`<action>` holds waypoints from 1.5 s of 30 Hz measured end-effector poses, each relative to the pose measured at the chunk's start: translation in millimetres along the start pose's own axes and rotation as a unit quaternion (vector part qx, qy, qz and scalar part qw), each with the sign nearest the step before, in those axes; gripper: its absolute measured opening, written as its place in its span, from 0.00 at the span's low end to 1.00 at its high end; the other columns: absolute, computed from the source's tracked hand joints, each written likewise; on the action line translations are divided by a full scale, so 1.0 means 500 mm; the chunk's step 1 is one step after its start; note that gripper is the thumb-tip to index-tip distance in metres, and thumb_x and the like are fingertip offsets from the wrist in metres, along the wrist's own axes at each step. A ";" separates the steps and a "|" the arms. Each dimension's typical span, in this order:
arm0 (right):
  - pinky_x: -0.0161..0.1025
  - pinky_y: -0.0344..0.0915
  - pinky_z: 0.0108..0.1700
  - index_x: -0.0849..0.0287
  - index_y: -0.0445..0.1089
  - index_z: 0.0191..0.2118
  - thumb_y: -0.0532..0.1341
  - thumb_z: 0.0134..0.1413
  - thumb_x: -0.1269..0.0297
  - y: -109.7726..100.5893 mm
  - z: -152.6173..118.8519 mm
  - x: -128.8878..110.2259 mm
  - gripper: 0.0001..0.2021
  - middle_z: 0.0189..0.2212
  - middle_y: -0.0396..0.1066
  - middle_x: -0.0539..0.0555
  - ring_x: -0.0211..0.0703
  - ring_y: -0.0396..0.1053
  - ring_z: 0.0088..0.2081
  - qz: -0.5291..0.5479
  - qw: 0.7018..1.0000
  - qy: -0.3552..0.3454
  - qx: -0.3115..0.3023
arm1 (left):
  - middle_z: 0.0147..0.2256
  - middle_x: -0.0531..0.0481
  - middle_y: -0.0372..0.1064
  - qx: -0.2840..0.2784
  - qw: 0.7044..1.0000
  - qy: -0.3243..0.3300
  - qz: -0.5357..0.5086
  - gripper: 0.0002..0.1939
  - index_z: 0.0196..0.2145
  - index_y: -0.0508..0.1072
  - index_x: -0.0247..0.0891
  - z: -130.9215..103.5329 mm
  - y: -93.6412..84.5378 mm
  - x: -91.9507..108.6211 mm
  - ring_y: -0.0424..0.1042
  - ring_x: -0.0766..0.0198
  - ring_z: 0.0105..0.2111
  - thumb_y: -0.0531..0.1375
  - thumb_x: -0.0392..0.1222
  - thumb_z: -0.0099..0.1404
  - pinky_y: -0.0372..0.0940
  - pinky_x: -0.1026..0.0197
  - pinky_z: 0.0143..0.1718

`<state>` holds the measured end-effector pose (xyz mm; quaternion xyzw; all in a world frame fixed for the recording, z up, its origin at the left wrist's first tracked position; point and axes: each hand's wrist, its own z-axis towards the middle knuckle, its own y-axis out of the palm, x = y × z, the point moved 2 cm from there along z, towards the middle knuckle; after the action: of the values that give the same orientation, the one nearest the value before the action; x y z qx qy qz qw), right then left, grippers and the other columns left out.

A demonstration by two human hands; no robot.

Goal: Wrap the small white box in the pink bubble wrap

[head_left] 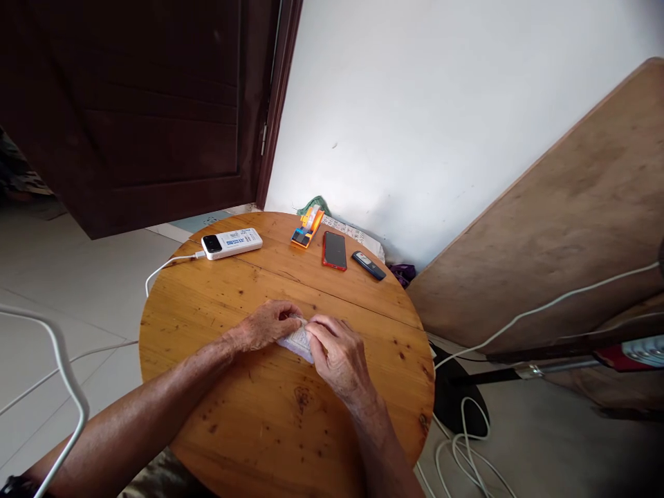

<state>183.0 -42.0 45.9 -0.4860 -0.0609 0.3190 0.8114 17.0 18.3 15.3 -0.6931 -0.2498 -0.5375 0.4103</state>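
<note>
A small whitish-lilac packet, perhaps in clear plastic, lies at the middle of the round wooden table. What it contains is too small to make out. My left hand is closed on the packet's left upper edge, thumb and fingers pinched together. From the right, my right hand pinches the same packet near its upper right corner. The fingertips of both hands nearly meet there and cover part of it.
Toward the back of the table lie a white power bank with a cable plugged in, an orange-and-blue tape dispenser, a red-edged phone and a dark remote control. A wooden board leans at the right. White cables coil on the floor.
</note>
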 end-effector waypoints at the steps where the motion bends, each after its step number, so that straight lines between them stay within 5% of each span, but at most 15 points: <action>1: 0.42 0.64 0.41 0.56 0.74 0.37 0.54 0.60 0.74 0.000 0.000 0.000 0.12 0.37 0.75 0.55 0.45 0.70 0.37 -0.003 1.000 -0.002 -0.004 | 0.30 0.52 0.70 -0.001 1.000 0.000 0.002 0.18 0.37 0.75 0.34 0.000 0.000 0.001 0.64 0.64 0.31 0.55 0.50 0.57 0.58 0.64 0.31; 45: 0.45 0.66 0.44 0.56 0.74 0.33 0.57 0.56 0.75 0.002 -0.002 -0.014 0.09 0.42 0.74 0.56 0.47 0.70 0.42 0.031 0.999 -0.044 0.003 | 0.36 0.49 0.75 0.008 0.999 0.009 0.030 0.18 0.39 0.77 0.34 -0.001 -0.005 0.005 0.70 0.61 0.35 0.55 0.49 0.60 0.62 0.63 0.35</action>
<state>177.4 -46.2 45.9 -0.4709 -0.0804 0.3647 0.7992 15.8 19.0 18.4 -0.6920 -0.2298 -0.5290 0.4342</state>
